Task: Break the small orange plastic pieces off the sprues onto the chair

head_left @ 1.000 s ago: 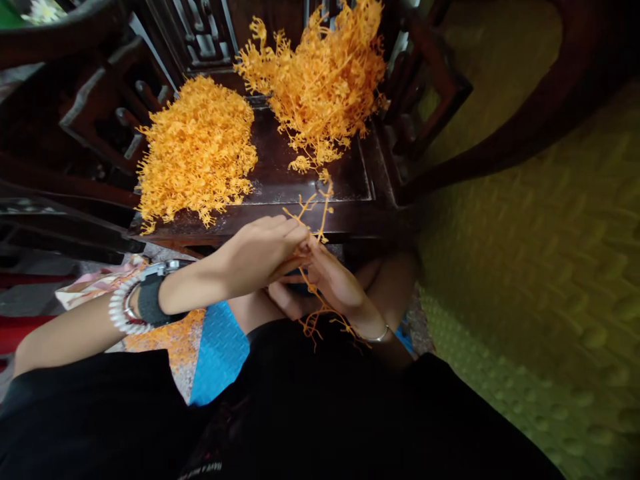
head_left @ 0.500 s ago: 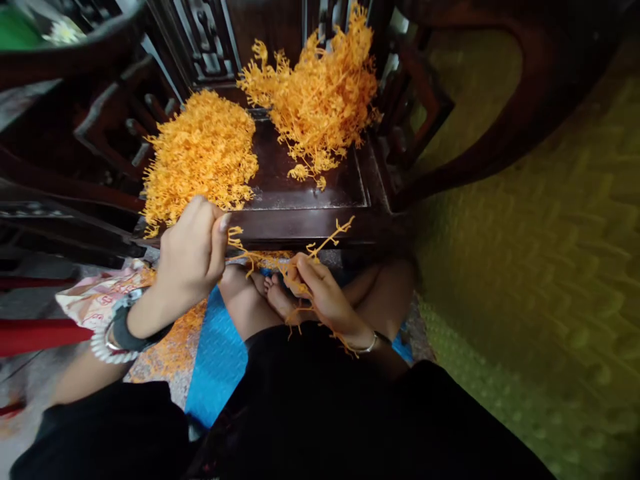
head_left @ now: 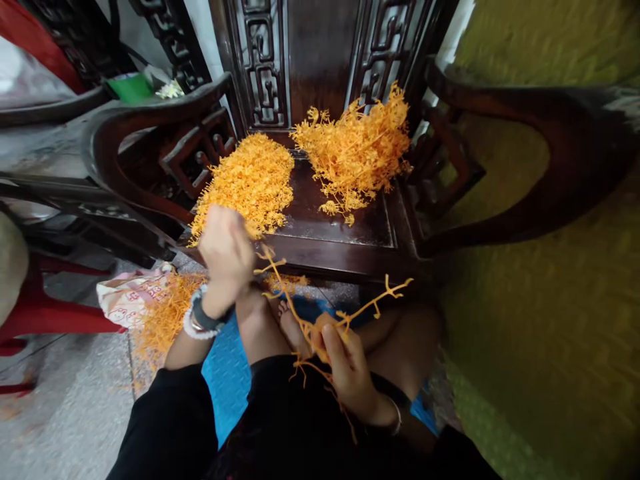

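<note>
My left hand (head_left: 226, 248) is closed and raised at the front edge of a dark carved wooden chair seat (head_left: 330, 230), just below a dense pile of small orange plastic pieces (head_left: 250, 181). Its fingers seem to pinch small orange pieces, though motion smears them. My right hand (head_left: 346, 363) sits low over my lap, closed on a branching orange plastic sprig (head_left: 370, 307) that sticks out up and to the right. A looser heap of orange sprigs (head_left: 357, 150) lies at the back right of the seat.
The chair's curved armrests (head_left: 150, 120) flank the seat. More orange stems (head_left: 165, 313) lie on a patterned bag on the floor to the left, by a blue mat (head_left: 223, 373). Red stool legs (head_left: 45, 320) stand at far left. A yellow-green textured surface (head_left: 540, 300) fills the right.
My left hand has gone from the sprig at my lap up and left to the dense pile. The right hand has dropped lower with the sprig. The camera has tilted up.
</note>
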A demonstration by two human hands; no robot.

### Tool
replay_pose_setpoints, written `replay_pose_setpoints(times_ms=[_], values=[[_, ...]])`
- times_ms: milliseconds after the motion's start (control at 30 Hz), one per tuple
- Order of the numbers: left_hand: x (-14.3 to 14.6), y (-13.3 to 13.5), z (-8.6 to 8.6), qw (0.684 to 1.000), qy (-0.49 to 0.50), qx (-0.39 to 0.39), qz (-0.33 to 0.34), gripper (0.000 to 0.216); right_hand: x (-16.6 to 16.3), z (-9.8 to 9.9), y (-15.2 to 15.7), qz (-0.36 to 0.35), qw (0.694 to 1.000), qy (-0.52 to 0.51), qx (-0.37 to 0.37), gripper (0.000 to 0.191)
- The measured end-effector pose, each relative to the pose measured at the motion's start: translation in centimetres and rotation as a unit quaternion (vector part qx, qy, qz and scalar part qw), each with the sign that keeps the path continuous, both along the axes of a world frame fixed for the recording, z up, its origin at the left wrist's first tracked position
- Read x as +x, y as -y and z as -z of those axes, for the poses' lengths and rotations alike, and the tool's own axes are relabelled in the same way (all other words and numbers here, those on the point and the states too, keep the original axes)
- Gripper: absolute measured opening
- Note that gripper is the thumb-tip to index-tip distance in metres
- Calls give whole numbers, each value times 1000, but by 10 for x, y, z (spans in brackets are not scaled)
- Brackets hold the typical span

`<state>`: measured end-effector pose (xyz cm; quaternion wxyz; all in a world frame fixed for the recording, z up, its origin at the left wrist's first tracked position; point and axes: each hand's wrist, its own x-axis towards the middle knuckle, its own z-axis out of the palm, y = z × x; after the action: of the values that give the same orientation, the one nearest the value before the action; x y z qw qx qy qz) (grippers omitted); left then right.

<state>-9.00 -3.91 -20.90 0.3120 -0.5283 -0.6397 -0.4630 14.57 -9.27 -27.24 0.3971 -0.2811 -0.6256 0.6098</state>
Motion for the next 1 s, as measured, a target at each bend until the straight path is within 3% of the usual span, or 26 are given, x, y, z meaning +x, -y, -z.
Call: replay_pose_setpoints(times_ms=[100,133,267,500,600,700,867,1000], values=[[-53,-10,-6,984,135,44,-108,44,6,2,1,-14,1000,8,-23,44],[-67,-12,-7,982,150,34,-107,44,7,2,-1,-15,999,8,-43,44],[-88,-31,-3,985,150,-62,-62,50,5,3,-16,22,994,-7,-106,47],[-107,-114,24,980,120,-158,-3,36,10,14,-29,25,994,26,-99,47],[-115,-129,37,976,105,-190,28,31,14,18,-32,40,993,58,-94,49],[-116,-123,44,978,108,-172,45,26,16,24,-37,52,989,87,-104,51],[-109,-101,40,985,126,-112,31,57,15,37,-42,40,985,102,-130,52],[-77,-59,48,987,139,-68,34,56,8,43,-43,8,987,109,-115,48]])
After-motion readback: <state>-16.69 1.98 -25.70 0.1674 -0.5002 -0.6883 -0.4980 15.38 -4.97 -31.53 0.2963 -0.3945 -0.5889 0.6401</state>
